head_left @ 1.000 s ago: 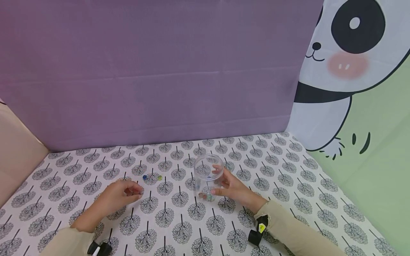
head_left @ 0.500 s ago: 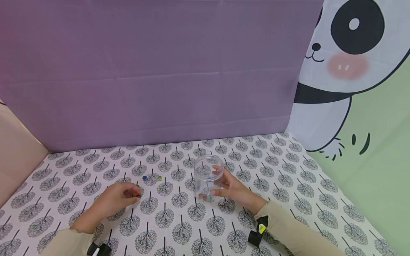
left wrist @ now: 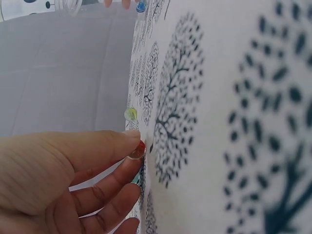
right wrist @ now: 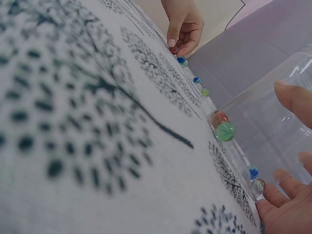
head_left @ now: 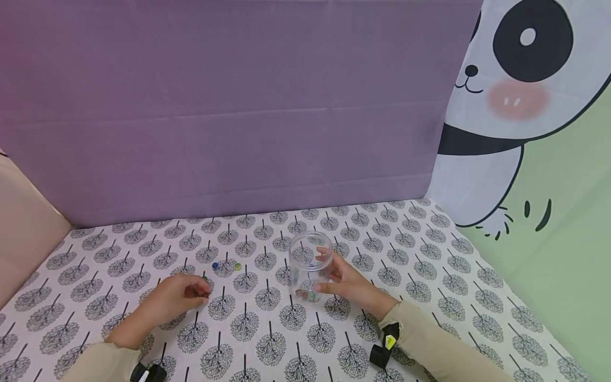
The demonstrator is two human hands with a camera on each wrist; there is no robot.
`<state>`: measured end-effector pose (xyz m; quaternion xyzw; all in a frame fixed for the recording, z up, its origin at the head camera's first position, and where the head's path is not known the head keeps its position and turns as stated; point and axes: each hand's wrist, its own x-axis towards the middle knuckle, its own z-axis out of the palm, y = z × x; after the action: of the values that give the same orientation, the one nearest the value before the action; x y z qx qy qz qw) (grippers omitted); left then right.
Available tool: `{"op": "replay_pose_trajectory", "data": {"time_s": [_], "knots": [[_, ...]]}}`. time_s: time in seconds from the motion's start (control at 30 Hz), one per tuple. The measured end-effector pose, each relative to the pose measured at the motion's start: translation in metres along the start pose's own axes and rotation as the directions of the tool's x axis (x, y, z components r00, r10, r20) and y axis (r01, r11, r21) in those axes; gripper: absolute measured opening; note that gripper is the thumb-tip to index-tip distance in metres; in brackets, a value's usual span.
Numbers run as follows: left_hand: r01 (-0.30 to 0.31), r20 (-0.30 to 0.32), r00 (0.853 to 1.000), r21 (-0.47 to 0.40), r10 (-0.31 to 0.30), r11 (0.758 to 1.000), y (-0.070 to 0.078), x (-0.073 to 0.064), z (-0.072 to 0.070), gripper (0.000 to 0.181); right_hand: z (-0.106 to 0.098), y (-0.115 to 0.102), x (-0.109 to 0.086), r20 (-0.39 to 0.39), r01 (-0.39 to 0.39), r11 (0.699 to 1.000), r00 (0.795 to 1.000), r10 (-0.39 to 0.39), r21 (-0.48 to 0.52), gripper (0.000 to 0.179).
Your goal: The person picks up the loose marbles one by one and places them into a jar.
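My left hand point(head_left: 174, 298) is low over the cloth, its thumb and forefinger pinching a red marble point(left wrist: 138, 150) right at the surface. Close beside those fingertips is a blue marble point(right wrist: 182, 60). A little farther off lie another blue marble point(head_left: 215, 265) and a yellow-green marble point(head_left: 237, 266). My right hand point(head_left: 350, 284) grips the side of a clear jar point(head_left: 298, 273), which stands upright with its open rim up. Several marbles sit at the jar's bottom, including a green marble point(right wrist: 225, 131) and a reddish marble point(right wrist: 220, 117).
A white cloth point(head_left: 267, 331) printed with dark trees covers the table. Behind it rises a purple curtain point(head_left: 215, 111). On the right is a pale green wall cover with a panda point(head_left: 482, 180); a beige panel point(head_left: 28, 223) borders the left.
My left hand has shifted slightly left and down, and a small dark green spot now shows above its fingers. My right hand and the jar have stayed in place.
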<state>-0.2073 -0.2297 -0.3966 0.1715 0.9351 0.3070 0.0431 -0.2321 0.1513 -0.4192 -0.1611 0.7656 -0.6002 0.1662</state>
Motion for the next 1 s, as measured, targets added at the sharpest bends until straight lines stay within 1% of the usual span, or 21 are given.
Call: {"op": "replay_pose_trajectory", "data": {"time_s": [0.23, 0.43, 0.53, 0.63, 0.73, 0.93, 1.0], "knots": [[-0.005, -0.006, 1.0, 0.01, 0.005, 1.0, 0.003, -0.001, 0.001, 0.016, 0.0, 0.002, 0.0, 0.008, -0.006, 1.0, 1.0, 0.006, 0.011, 0.088], [0.011, -0.017, 1.0, 0.009, -0.011, 1.0, 0.007, 0.0, 0.001, 0.015, -0.001, 0.003, 0.001, 0.011, 0.029, 1.0, 1.0, -0.029, -0.005, 0.087], [0.001, -0.03, 1.0, 0.019, -0.001, 1.0, 0.008, 0.001, 0.001, 0.014, -0.001, 0.003, 0.001, 0.014, 0.033, 0.999, 0.999, -0.033, -0.01, 0.088], [-0.016, -0.049, 0.999, 0.027, 0.017, 1.0, 0.009, 0.002, 0.002, 0.013, -0.001, 0.003, 0.002, 0.022, 0.034, 0.999, 0.999, -0.035, 0.008, 0.088], [-0.022, -0.058, 0.998, 0.023, 0.023, 1.0, 0.011, 0.002, 0.003, 0.013, -0.001, 0.003, 0.002, 0.025, 0.026, 0.999, 0.999, -0.027, 0.019, 0.088], [-0.01, -0.059, 0.998, 0.007, 0.011, 1.0, 0.016, 0.004, 0.007, 0.014, -0.001, 0.002, 0.002, 0.015, -0.001, 1.0, 1.0, 0.001, 0.009, 0.088], [-0.017, -0.059, 0.998, -0.002, 0.017, 1.0, 0.017, 0.004, 0.009, 0.014, -0.002, 0.002, 0.002, 0.014, -0.001, 1.0, 1.0, 0.001, 0.01, 0.087]]}}
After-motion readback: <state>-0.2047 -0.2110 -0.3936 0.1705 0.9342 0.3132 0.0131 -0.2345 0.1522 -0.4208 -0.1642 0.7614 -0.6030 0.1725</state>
